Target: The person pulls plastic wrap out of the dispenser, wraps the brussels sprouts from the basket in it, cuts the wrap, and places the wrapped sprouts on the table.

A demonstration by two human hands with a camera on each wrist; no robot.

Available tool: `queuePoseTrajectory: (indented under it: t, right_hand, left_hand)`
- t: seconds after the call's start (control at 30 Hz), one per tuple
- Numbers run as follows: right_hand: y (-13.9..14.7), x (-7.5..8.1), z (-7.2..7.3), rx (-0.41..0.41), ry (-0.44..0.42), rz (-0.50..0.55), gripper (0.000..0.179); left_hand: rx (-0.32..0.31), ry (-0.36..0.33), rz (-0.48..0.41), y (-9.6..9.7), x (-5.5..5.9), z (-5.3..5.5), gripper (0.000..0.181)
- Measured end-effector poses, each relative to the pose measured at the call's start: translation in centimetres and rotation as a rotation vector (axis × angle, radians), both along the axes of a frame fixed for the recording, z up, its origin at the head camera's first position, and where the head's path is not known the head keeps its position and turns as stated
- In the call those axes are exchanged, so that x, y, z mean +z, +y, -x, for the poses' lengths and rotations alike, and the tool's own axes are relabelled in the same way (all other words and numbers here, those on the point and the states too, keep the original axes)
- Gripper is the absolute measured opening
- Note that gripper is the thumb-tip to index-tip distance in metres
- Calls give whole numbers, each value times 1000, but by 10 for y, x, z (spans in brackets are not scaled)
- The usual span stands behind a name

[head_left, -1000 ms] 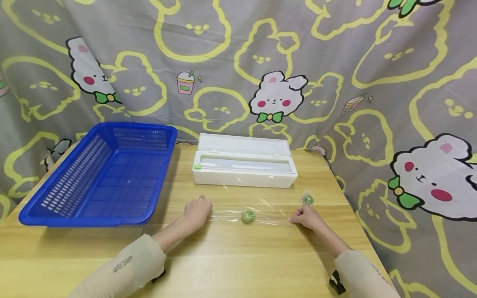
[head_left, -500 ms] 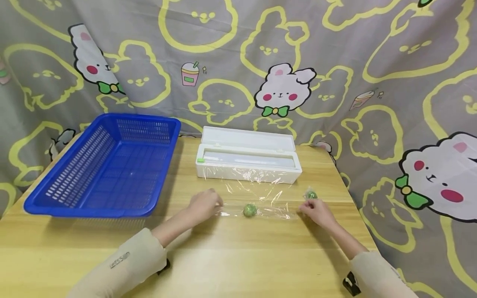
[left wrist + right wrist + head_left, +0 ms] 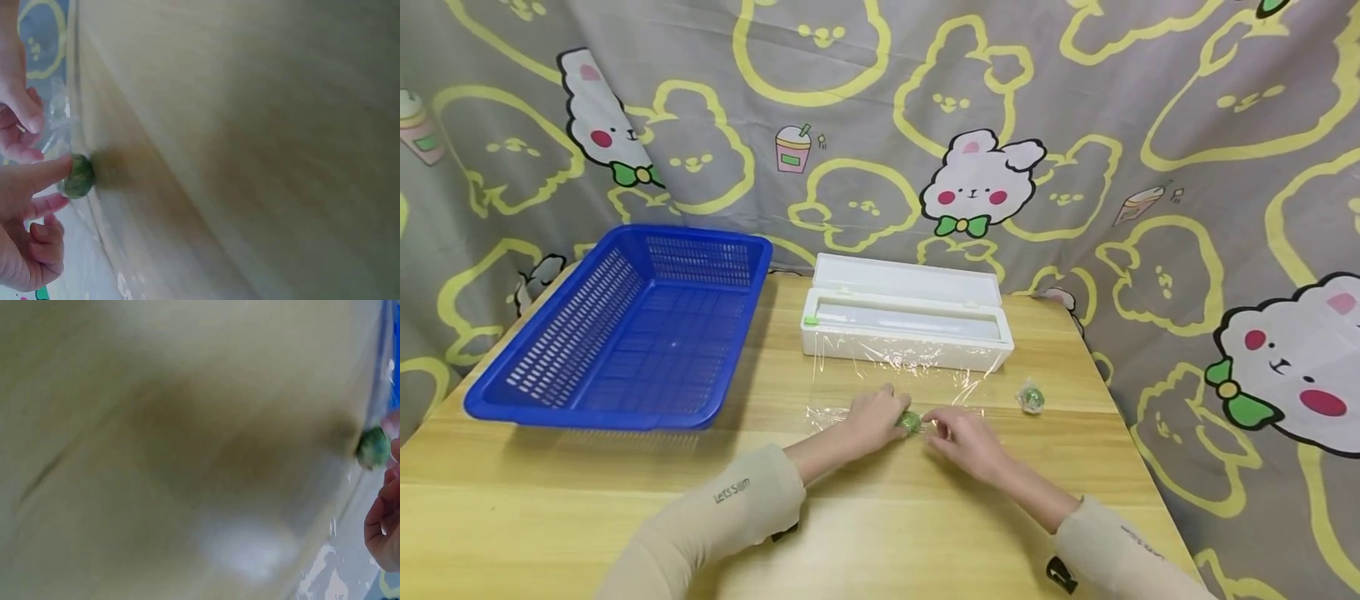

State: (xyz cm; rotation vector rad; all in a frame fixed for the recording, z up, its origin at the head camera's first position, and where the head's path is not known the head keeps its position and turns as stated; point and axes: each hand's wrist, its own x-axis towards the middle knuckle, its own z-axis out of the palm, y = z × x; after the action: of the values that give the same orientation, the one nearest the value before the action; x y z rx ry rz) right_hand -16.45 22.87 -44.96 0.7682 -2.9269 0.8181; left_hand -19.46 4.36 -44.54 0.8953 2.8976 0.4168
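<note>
A small green ball [image 3: 910, 422], round with paler streaks, lies on clear cling film [image 3: 842, 392] spread over the table. My left hand [image 3: 874, 421] pinches it between thumb and forefinger, as the left wrist view shows with the ball [image 3: 79, 177] at the fingertips. Just to its right is my right hand [image 3: 968, 443], thumb and forefinger apart and the other fingers loosely bent, fingertips close beside the ball over the film. In the right wrist view the ball [image 3: 373, 449] sits at the right edge near the fingers. A second green ball [image 3: 1032, 399], wrapped in film, lies farther right.
Behind the hands stands a white cling film box [image 3: 910, 354], lid [image 3: 910, 275] raised, a green slider [image 3: 810, 321] at its left end. The film runs from it. A large blue basket [image 3: 602, 417] stands at left. A patterned curtain [image 3: 850, 125] hangs behind the wooden table [image 3: 850, 550].
Both hands have come inward from the film's two ends to the ball, and my left hand has taken hold of it. The film's near edge lies slack, and the wrapped ball is uncovered.
</note>
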Motion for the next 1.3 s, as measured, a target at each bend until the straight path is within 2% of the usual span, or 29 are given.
queuePoseTrajectory:
  t: [0.13, 0.37, 0.53, 0.73, 0.83, 0.97, 1.17, 1.3]
  right_hand:
    - [-7, -8, 1, 14, -19, -6, 39]
    - [-14, -16, 9, -7, 86, -36, 37]
    - [-19, -17, 15, -32, 61, -68, 37]
    - [-20, -13, 18, -73, 32, -81, 33]
    - [-20, -13, 19, -87, 28, -83, 29]
    - [-21, -13, 22, -96, 30, -92, 23]
    - [-22, -15, 25, -96, 46, -151, 34]
    - [-23, -17, 27, -82, 51, -200, 38]
  left_hand:
    - [-5, 2, -27, 0, -3, 4, 20]
    - [-33, -117, -27, -4, -3, 18, 18]
    - [-46, -161, -52, -10, -3, 24, 15]
    - [-24, -38, -122, -8, -4, 23, 20]
    - [-36, 41, -146, -5, -3, 19, 18]
    - [-56, 110, -153, -3, -2, 13, 11]
    - [-38, 153, -142, -2, -6, 12, 17]
    - [-31, 122, -158, -2, -8, 18, 14]
